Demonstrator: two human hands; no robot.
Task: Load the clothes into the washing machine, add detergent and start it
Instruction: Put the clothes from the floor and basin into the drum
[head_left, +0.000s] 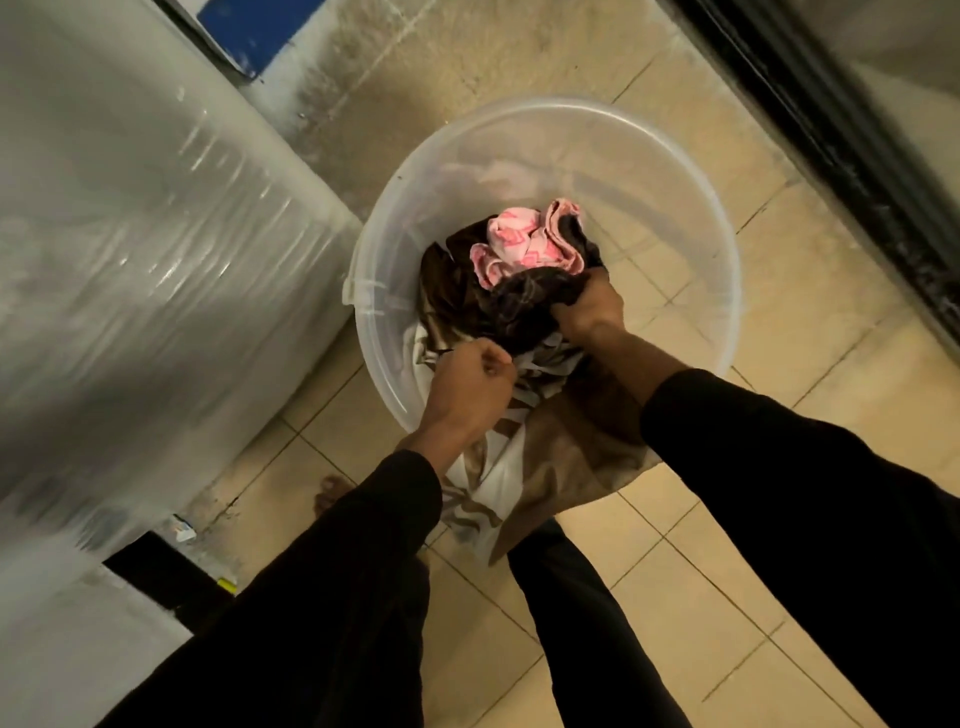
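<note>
**Translucent tub, both hands in the laundry**

Translucent plastic forms the round tub (545, 119) that stands on the beige tiled floor (727, 545), just beside a large white appliance wrapped in glossy clear film (130, 234) on the left. Whether that wrapped body is the washing machine cannot be told from this view.

Inside the tub lies a heap of clothes. A dark brown garment (509, 306) sits in the middle of the heap, and a pink-and-white patterned cloth (519, 244) is bunched on top of it, toward the far side. A brown-and-white striped garment (519, 467) spills over the near rim and hangs down outside the tub, in front of the person's legs.

The right hand (589, 306) is inside the tub with its fingers curled tight into the dark brown garment, gripping a fold of it. The left hand (467, 387) is at the near rim, fingers closed into a fist, pinching the fabric where the dark garment meets the striped one. Both arms wear black sleeves (779, 467).

A bare foot (332, 493) shows on the tiles below the left wrist. A dark door frame (831, 130) runs along the upper right, and a blue panel (244, 26) shows at the top left.
</note>
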